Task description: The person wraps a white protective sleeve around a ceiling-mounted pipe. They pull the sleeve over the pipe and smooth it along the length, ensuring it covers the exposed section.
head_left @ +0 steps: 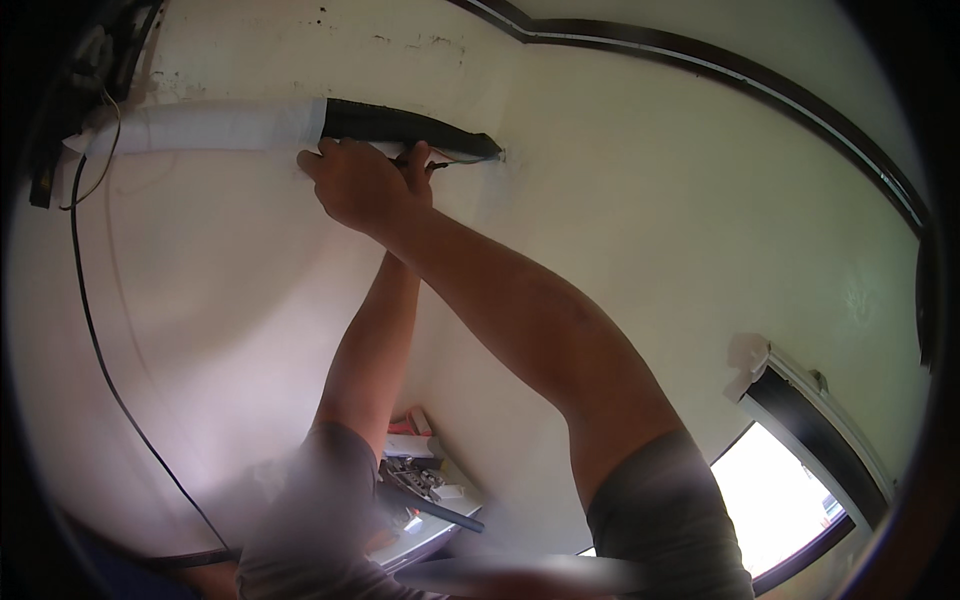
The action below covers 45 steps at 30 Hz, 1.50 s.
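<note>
A long pipe bundle runs along the wall, with white wrap (220,127) on its left part and black foam sleeve (385,122) on its right, tapering to the wall corner. My right hand (360,185) crosses in front of my left arm. Its fingers are curled closed just under the end of the white wrap; what they hold is hidden. Behind it, my left hand (420,170) is mostly covered, with one digit pointing up below the black sleeve. A small dark piece (436,166) shows beside that digit, and a thin pale strand runs below the sleeve.
A dark bracket (115,60) with loose wires is at the upper left. A black cable (95,330) hangs down the wall. Below, tools and a grey tube (435,510) lie on a white surface (455,485). A bright window (780,500) is at the lower right.
</note>
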Tool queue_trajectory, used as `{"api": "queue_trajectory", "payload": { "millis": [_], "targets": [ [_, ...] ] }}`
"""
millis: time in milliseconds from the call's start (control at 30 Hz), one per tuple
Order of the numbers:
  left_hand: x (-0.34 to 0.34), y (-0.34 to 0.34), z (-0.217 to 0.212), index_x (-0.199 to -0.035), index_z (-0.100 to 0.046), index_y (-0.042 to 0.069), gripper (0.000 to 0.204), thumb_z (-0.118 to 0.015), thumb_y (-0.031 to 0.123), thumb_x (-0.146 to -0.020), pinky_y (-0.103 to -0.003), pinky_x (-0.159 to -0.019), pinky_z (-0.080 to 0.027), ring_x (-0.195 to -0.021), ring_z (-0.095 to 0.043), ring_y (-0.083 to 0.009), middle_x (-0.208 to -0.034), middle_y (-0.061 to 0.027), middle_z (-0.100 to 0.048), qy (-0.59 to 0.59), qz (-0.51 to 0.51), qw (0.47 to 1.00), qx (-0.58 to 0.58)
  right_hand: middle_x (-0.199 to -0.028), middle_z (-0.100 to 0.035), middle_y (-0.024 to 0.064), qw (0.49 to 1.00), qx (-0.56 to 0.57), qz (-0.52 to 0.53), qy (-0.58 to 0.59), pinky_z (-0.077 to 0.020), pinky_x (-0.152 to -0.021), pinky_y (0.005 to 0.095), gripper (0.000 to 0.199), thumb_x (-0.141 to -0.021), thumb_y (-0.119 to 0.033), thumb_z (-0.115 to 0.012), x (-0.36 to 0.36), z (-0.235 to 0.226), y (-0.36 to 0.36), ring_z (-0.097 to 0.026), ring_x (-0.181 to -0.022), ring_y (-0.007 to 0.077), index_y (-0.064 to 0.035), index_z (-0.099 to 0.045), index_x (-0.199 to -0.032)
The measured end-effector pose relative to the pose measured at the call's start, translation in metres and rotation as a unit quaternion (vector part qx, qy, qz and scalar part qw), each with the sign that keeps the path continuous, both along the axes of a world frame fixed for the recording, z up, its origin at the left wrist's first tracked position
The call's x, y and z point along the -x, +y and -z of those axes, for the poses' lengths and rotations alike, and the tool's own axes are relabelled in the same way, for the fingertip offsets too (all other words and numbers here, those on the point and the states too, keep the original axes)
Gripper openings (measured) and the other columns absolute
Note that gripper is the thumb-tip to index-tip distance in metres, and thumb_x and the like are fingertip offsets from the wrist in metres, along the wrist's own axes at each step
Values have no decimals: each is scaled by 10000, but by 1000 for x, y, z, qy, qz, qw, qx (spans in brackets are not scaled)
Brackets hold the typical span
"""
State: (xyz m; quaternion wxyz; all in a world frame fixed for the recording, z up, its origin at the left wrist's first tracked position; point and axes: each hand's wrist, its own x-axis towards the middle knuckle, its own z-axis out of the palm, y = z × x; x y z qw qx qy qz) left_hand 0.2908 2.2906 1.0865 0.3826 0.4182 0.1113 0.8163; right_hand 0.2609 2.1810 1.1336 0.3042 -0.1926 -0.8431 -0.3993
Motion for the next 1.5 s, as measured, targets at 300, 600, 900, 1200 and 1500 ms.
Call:
{"api": "queue_trajectory", "payload": {
  "millis": [300,600,900,1200,1500],
  "targets": [
    [40,38,29,-1462,-530,15,560,-639,387,-1058,-468,-1080,-489,-1342,-596,-255,-1463,-143,-615,-104,304,921,-220,-1061,-682,161,999,4,43,-15,-617,-780,475,325,-894,-117,-643,-2,-3,1,-718,-981,334,-79,-665,-1215],
    [45,34,-2,-1369,-568,-3,507,-694,346,-1024,-428,-997,-505,-1223,-624,-223,-1338,-120,-647,-32,36,987,-151,-1061,-684,211,997,71,21,-6,-598,-863,497,298,-907,-99,-610,-5,-29,7,-722,-994,384,-9,-644,-1189],
    [24,45,-24,-1277,-606,-21,456,-748,304,-990,-387,-914,-522,-1105,-652,-192,-1213,-98,-679,-48,-149,980,-120,-1064,-715,186,993,65,89,-43,-469,-913,722,259,-933,-98,-589,-3,-39,-12,-746,-981,351,-32,-649,-1176],
    [28,45,-44,-1184,-645,-38,410,-803,263,-956,-347,-831,-538,-987,-680,-161,-1088,-75,-710,-131,-194,968,-89,-1061,-757,91,986,-16,144,-88,-321,-942,873,264,-952,-154,-595,3,-16,-40,-769,-948,305,-80,-689,-1187],
    [48,27,-46,-1124,-673,-43,334,-827,164,-912,-329,-761,-532,-863,-669,-148,-975,-47,-718,-196,-3,977,-88,-1060,-707,226,995,97,13,-20,-567,-879,480,263,-979,-149,-608,30,-111,6,-700,-950,413,9,-647,-1186]
  ]
}}
